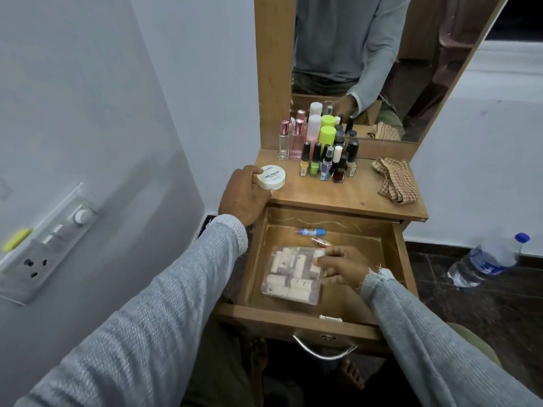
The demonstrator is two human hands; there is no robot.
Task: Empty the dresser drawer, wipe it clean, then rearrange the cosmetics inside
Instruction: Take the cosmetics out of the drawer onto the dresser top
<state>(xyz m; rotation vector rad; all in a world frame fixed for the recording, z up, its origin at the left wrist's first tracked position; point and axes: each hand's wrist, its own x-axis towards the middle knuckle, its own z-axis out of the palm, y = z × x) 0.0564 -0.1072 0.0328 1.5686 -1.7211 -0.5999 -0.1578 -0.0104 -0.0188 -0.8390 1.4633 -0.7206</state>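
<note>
The dresser drawer (393, 245) stands pulled out toward the person, its long axis running front to back, and near its front-left corner lies a clear pouch of cream tubes (291, 274) whose right edge the right hand (338, 267) touches with what look like loosely curled fingers, though I cannot tell whether it grips. Two small tubes (313, 235) lie crosswise near the drawer's back wall. On the dresser top (338, 198), the left hand (244, 195) holds a white nail polish remover tub (271, 177) at the left edge, with nail polish bottles (326, 163) clustered at the back and a checked cloth (395, 180) near the right edge.
</note>
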